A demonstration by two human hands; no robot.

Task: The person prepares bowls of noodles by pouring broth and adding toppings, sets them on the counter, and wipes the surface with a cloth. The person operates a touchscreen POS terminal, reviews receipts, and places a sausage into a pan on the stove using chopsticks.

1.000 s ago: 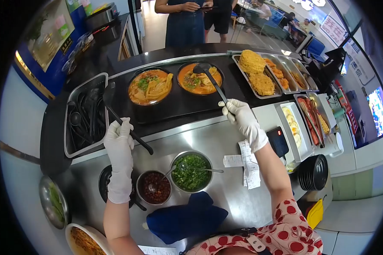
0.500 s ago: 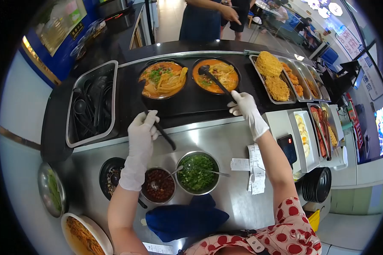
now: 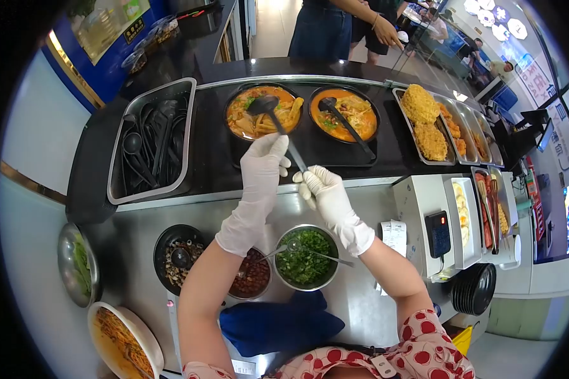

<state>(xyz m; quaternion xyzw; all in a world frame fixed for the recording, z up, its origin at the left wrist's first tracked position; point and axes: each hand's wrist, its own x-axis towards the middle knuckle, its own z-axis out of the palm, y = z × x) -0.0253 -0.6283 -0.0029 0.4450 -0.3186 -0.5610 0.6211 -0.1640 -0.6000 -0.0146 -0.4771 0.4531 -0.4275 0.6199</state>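
A black ladle (image 3: 279,126) slants over the left noodle bowl (image 3: 241,108), its head above the soup. My left hand (image 3: 265,162), in a white glove, is closed on its handle just below the head. Lower on the same handle, my right hand (image 3: 322,186), also gloved, has its fingers closed round the end. Another black ladle (image 3: 346,123) rests in the right bowl (image 3: 360,101), its handle reaching over the black tray's edge (image 3: 351,159), with no hand on it. Chopped greens fill a metal bowl (image 3: 306,258) below my right hand.
A metal bin (image 3: 115,170) of black ladles stands left, trays with fried patties (image 3: 422,104) right. Nearer are a bowl of red-brown pieces (image 3: 254,278), a black bowl (image 3: 178,256), a blue cloth (image 3: 281,325) and a card reader (image 3: 437,234). Across the counter stands a person (image 3: 322,31).
My right hand has let go of the ladle in the right bowl and moved left onto the other ladle's handle. My left hand has moved right and up with that ladle, over the left bowl.
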